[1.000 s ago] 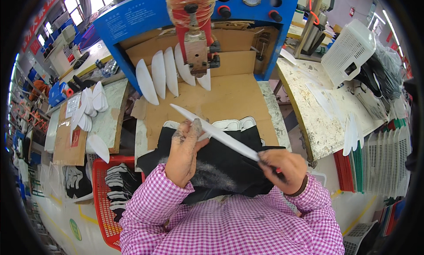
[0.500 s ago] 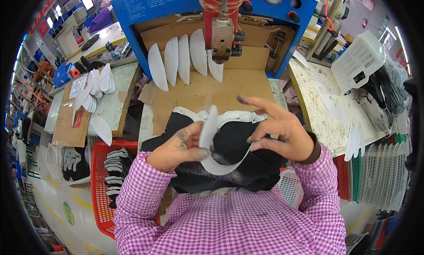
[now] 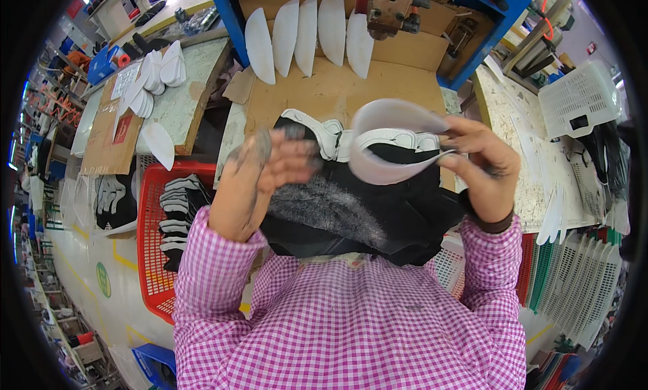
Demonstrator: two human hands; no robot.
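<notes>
White and bent into a loop, the insole (image 3: 388, 143) sits in the right hand (image 3: 487, 167), whose fingers (image 3: 466, 130) are pinched on its two ends at the right side, so the piece curves out to the left in front of the chest. Its left end hangs free, just beside the left hand (image 3: 263, 174), which is raised and blurred, the fingers (image 3: 297, 162) loosely curled and a little apart, holding nothing that can be made out. Below both hands lies a heap of black uppers (image 3: 351, 214) with white trim, resting on the brown cardboard (image 3: 337, 93) that covers the worktop. Farther back on the cardboard, five more white insoles (image 3: 307, 29) lean in a row against the blue machine (image 3: 503, 2). To the left, a red basket (image 3: 152, 255) holds black-and-white pieces, and beyond it a second worktop (image 3: 179, 103) carries a small stack of white insoles (image 3: 158, 69) and a single one (image 3: 158, 141) at its near edge. A white basket (image 3: 580, 96) stands at the far right. Pink checked sleeves (image 3: 216, 262) cover both forearms.
</notes>
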